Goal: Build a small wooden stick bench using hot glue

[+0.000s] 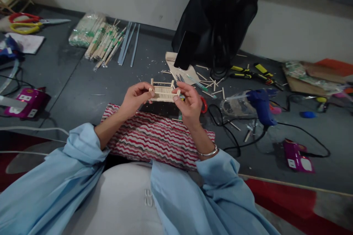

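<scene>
A small frame of pale wooden sticks (163, 92), with a slatted flat part and short posts at its corners, is held up above the table's front. My left hand (138, 95) pinches its left end between thumb and fingers. At its right end, my right hand (189, 100) grips it the same way, a silver bracelet round the wrist. Below the hands lies a striped red, white and grey cloth (154, 136). Behind it, a dark flat piece (161, 108) is partly hidden by the frame. A red scissor handle (204, 105) shows just beside my right hand.
On the right lies a blue glue gun (261, 106) with black cables and a purple box (299, 157). Loose sticks (213, 83) lie near a phone (187, 49) leaning on a black bag (217, 18). Bundled sticks (103, 44) and large scissors (38, 21) are at the back left.
</scene>
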Demonstrator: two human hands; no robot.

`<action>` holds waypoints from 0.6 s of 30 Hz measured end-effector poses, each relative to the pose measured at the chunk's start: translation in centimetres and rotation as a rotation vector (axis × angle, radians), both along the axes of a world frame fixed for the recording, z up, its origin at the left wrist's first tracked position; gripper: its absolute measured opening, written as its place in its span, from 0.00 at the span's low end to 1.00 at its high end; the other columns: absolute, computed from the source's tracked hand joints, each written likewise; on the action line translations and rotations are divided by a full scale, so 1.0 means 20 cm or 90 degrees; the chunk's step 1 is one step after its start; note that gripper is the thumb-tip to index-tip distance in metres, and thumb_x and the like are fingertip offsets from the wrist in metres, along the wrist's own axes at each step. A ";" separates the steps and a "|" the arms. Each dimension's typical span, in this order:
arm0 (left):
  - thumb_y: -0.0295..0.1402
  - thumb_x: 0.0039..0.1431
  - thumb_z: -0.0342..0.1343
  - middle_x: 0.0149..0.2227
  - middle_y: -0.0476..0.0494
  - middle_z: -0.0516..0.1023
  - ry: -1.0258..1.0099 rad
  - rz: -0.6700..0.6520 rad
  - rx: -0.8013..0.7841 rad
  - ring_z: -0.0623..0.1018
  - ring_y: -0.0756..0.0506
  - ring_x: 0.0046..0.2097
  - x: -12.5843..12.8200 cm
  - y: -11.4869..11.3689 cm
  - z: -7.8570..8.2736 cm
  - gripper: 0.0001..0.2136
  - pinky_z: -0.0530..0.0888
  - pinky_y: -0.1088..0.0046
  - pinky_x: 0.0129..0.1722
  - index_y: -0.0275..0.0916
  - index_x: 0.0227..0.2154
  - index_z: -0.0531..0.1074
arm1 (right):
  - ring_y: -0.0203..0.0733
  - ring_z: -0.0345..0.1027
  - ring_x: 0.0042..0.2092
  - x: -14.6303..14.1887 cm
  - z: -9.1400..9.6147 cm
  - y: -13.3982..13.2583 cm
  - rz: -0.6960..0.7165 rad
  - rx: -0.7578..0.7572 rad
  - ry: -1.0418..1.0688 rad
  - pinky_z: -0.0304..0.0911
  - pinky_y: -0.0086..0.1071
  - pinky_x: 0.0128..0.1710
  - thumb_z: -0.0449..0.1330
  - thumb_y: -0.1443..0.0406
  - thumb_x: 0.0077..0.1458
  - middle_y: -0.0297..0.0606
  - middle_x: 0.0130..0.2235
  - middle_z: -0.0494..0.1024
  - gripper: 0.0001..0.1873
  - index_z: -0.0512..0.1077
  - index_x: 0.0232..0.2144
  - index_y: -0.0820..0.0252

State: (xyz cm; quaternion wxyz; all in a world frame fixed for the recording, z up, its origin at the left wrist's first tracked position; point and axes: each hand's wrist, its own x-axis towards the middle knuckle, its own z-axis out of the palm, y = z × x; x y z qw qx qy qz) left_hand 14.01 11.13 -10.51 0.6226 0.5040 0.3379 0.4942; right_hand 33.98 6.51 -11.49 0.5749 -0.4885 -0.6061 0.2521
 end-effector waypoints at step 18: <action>0.43 0.47 0.70 0.28 0.51 0.73 0.008 -0.014 0.022 0.71 0.55 0.25 0.01 -0.01 0.00 0.15 0.71 0.79 0.24 0.38 0.26 0.73 | 0.44 0.76 0.44 -0.01 -0.01 0.00 0.000 0.002 0.028 0.70 0.44 0.51 0.64 0.60 0.58 0.36 0.41 0.80 0.19 0.72 0.52 0.52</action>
